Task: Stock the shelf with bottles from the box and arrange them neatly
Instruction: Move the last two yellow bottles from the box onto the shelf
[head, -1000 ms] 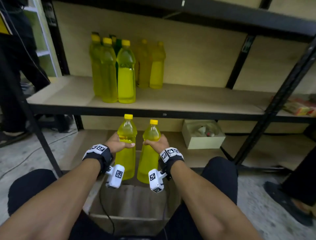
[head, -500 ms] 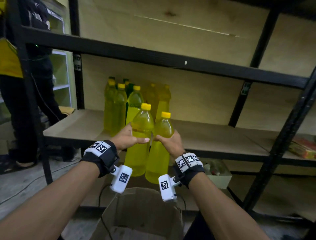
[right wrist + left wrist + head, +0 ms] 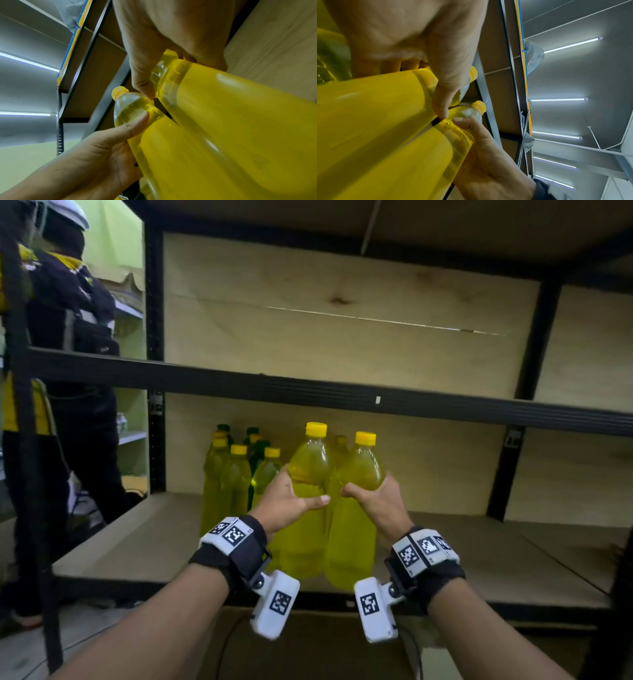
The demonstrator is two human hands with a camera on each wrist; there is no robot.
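I hold two yellow bottles with yellow caps upright, side by side, just above the front of the wooden shelf [image 3: 144,546]. My left hand [image 3: 287,501] grips the left bottle [image 3: 305,529] at its shoulder. My right hand [image 3: 380,501] grips the right bottle [image 3: 352,539] the same way. In the left wrist view my left hand [image 3: 440,86] wraps its bottle [image 3: 373,102], with the right bottle [image 3: 399,155] below it. The right wrist view has my right hand [image 3: 145,75] on its bottle [image 3: 240,108] beside the left bottle [image 3: 171,148]. Several bottles [image 3: 233,484] stand in a cluster on the shelf behind.
A black metal shelf beam [image 3: 342,392] crosses just above the bottle caps, with black uprights [image 3: 507,470] at the sides. The open cardboard box [image 3: 308,645] sits below my wrists. A person in dark and yellow clothes [image 3: 58,371] stands at the left beyond the rack.
Both hands have lifted the two bottles from over the box up to shelf level, close to the standing cluster. My view has risen with them.
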